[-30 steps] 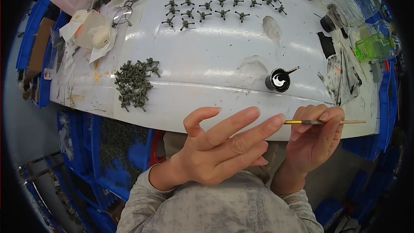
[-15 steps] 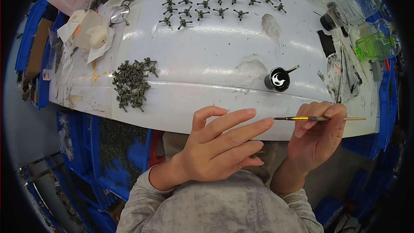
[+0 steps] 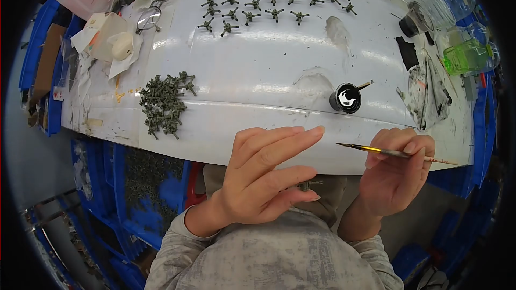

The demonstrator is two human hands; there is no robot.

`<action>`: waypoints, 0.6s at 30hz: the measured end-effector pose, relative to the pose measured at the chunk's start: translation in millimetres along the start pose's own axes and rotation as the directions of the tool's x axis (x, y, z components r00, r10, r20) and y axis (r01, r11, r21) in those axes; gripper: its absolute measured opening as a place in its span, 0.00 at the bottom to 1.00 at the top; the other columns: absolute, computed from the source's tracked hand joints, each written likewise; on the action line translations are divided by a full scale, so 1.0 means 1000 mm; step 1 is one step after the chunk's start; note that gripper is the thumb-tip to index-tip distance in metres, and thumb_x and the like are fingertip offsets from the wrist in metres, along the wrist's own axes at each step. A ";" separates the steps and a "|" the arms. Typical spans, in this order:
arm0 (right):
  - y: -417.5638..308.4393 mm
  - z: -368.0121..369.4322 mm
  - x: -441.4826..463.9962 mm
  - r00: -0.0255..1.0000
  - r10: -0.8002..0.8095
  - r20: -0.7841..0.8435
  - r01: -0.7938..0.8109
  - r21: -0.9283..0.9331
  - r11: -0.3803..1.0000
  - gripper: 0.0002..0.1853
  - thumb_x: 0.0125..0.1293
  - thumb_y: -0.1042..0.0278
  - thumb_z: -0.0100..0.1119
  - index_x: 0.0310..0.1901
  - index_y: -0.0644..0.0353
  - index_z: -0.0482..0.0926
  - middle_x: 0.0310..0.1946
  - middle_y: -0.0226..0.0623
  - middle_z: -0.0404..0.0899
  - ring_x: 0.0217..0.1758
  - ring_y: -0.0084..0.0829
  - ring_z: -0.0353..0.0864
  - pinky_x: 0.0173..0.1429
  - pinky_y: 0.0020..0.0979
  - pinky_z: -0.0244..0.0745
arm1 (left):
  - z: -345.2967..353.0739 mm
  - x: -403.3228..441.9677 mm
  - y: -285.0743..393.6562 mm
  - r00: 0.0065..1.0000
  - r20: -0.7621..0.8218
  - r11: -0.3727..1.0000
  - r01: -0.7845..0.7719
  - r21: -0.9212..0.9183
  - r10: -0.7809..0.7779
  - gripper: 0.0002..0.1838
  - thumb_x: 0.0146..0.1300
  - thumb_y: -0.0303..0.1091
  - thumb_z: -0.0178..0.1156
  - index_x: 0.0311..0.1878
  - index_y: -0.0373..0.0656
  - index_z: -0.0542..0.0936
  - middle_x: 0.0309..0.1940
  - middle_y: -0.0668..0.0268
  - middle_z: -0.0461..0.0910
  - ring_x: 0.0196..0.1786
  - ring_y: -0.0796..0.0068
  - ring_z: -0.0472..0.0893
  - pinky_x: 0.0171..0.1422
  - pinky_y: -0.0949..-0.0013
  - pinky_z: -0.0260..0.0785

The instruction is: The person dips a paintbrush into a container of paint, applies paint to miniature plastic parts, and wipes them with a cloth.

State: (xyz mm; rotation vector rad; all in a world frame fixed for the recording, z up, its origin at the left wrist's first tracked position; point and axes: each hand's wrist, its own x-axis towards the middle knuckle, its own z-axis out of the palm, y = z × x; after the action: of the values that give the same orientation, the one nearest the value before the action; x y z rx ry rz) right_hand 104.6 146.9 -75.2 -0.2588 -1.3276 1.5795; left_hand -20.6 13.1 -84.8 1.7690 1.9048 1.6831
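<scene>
My left hand (image 3: pixel 266 177) is pinching a small dark green model piece (image 3: pixel 309 185) with several arms between the thumb and a lower finger; its other fingers stretch out to the right. Most of that piece is hidden by the fingers. My right hand (image 3: pixel 398 169) grips a thin paintbrush (image 3: pixel 371 149), its dark tip pointing left, a short gap away from my left fingertips. Beyond the hands stands a small black pot of paint (image 3: pixel 345 99), with a stick resting on its rim. A heap of similar green pieces (image 3: pixel 164 104) lies to the left on the table.
Rows of green pieces (image 3: pixel 274 0) stand spaced out at the far side of the white table (image 3: pixel 242 64). A stained cloth (image 3: pixel 427 94) and a green-liquid bottle (image 3: pixel 462 58) are at right. Glasses (image 3: pixel 149 17) lie far left. A blue bin (image 3: pixel 164 193) sits below the table edge.
The brush tip has come away from my left index fingertip and the brush has tilted. My left fingers have shifted, and the green piece shows more now.
</scene>
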 end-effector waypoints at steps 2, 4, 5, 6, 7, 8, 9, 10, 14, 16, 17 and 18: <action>0.000 0.000 0.000 1.000 0.001 0.006 -0.001 0.008 1.000 0.07 0.70 0.68 0.35 0.36 0.57 0.64 0.23 0.39 0.72 0.19 0.28 0.68 0.30 0.25 0.63 | -0.001 -0.001 -0.001 1.000 0.025 0.996 0.014 -0.087 -0.012 0.11 0.53 0.39 0.64 0.36 0.45 0.78 0.52 0.60 0.78 0.50 0.66 0.77 0.53 0.66 0.61; -0.001 -0.001 0.001 1.000 0.001 0.009 -0.001 0.013 1.000 0.06 0.69 0.68 0.35 0.36 0.57 0.64 0.23 0.40 0.72 0.19 0.28 0.68 0.30 0.25 0.63 | -0.001 -0.001 -0.002 0.998 0.053 0.984 0.030 -0.175 -0.021 0.12 0.51 0.38 0.65 0.37 0.45 0.78 0.52 0.61 0.78 0.48 0.66 0.77 0.52 0.66 0.61; -0.001 -0.001 0.001 1.000 0.002 0.010 -0.002 0.014 1.000 0.06 0.69 0.68 0.35 0.36 0.57 0.64 0.23 0.40 0.72 0.19 0.28 0.68 0.30 0.26 0.63 | -0.001 -0.002 -0.002 0.998 0.053 0.984 0.031 -0.175 -0.022 0.12 0.51 0.38 0.65 0.37 0.45 0.78 0.52 0.61 0.78 0.48 0.66 0.77 0.52 0.66 0.61; -0.001 -0.003 0.001 1.000 -0.012 0.011 0.012 0.003 1.000 0.06 0.68 0.69 0.36 0.36 0.57 0.64 0.23 0.40 0.72 0.20 0.29 0.68 0.31 0.26 0.63 | 0.000 -0.002 -0.003 0.998 0.063 0.984 0.032 -0.176 -0.021 0.12 0.51 0.38 0.66 0.37 0.45 0.78 0.50 0.60 0.79 0.48 0.65 0.77 0.52 0.66 0.61; 0.000 -0.005 0.001 1.000 -0.026 0.012 0.026 -0.008 1.000 0.06 0.68 0.69 0.36 0.36 0.57 0.64 0.23 0.41 0.72 0.20 0.29 0.68 0.31 0.26 0.63 | 0.000 -0.002 -0.003 0.997 0.074 0.984 0.033 -0.178 -0.020 0.12 0.51 0.38 0.66 0.37 0.44 0.77 0.48 0.60 0.79 0.48 0.65 0.76 0.52 0.66 0.62; 0.000 -0.007 0.002 0.999 -0.040 0.013 0.040 -0.019 0.999 0.06 0.68 0.69 0.36 0.36 0.58 0.65 0.24 0.41 0.72 0.20 0.29 0.68 0.31 0.26 0.64 | 0.001 -0.003 -0.004 0.996 0.084 0.983 0.033 -0.179 -0.019 0.13 0.51 0.39 0.66 0.37 0.44 0.77 0.47 0.59 0.80 0.48 0.64 0.76 0.52 0.66 0.63; -0.001 -0.012 0.004 0.998 -0.059 0.001 0.059 -0.036 0.998 0.06 0.68 0.69 0.36 0.37 0.58 0.65 0.24 0.42 0.72 0.21 0.30 0.68 0.32 0.26 0.64 | 0.002 -0.003 -0.005 0.995 0.095 0.983 0.033 -0.180 -0.016 0.13 0.51 0.39 0.66 0.37 0.44 0.77 0.45 0.59 0.80 0.48 0.63 0.76 0.52 0.65 0.63; -0.002 -0.017 0.006 0.997 -0.078 -0.011 0.078 -0.054 0.996 0.07 0.67 0.69 0.36 0.38 0.59 0.65 0.25 0.42 0.72 0.22 0.31 0.69 0.32 0.27 0.65 | 0.002 -0.004 -0.007 0.995 0.095 0.983 0.031 -0.182 -0.014 0.13 0.51 0.39 0.66 0.37 0.44 0.77 0.45 0.59 0.80 0.48 0.63 0.76 0.52 0.65 0.63; -0.017 -0.061 0.036 0.964 -0.204 -0.171 0.146 -0.303 0.942 0.11 0.68 0.71 0.36 0.44 0.65 0.69 0.32 0.47 0.75 0.28 0.33 0.72 0.38 0.26 0.69 | -0.006 -0.009 -0.015 0.995 0.065 0.985 0.081 -0.154 -0.071 0.14 0.48 0.31 0.67 0.39 0.42 0.78 0.46 0.63 0.80 0.41 0.69 0.76 0.50 0.68 0.61; -0.030 -0.085 0.063 0.948 -0.290 -0.132 0.184 -0.517 0.836 0.13 0.69 0.71 0.37 0.46 0.68 0.71 0.37 0.49 0.78 0.32 0.31 0.75 0.41 0.24 0.70 | -0.011 -0.010 -0.020 0.995 0.046 0.989 0.088 -0.118 -0.083 0.14 0.48 0.30 0.67 0.39 0.42 0.78 0.46 0.63 0.80 0.40 0.69 0.76 0.50 0.69 0.62; -0.037 -0.095 0.077 0.953 -0.282 -0.108 0.177 -0.557 0.811 0.12 0.69 0.71 0.43 0.46 0.68 0.73 0.39 0.46 0.79 0.34 0.27 0.76 0.42 0.23 0.71 | -0.013 -0.011 -0.023 0.995 0.025 0.992 0.101 -0.075 -0.100 0.14 0.47 0.29 0.67 0.39 0.41 0.78 0.45 0.63 0.81 0.40 0.69 0.76 0.49 0.69 0.63; -0.040 -0.105 0.095 0.950 -0.292 -0.112 0.168 -0.604 0.779 0.11 0.69 0.70 0.45 0.46 0.67 0.74 0.37 0.43 0.80 0.33 0.25 0.76 0.42 0.22 0.70 | -0.015 -0.012 -0.025 0.993 0.004 0.993 0.116 -0.032 -0.116 0.14 0.47 0.28 0.67 0.39 0.41 0.78 0.44 0.63 0.81 0.39 0.70 0.76 0.49 0.70 0.63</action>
State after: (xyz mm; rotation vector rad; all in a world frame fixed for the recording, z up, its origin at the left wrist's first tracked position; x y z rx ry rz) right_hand 155.4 280.4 -41.5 -0.5967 -1.5934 0.8692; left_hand -43.4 0.5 -103.3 1.6144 1.9275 1.6621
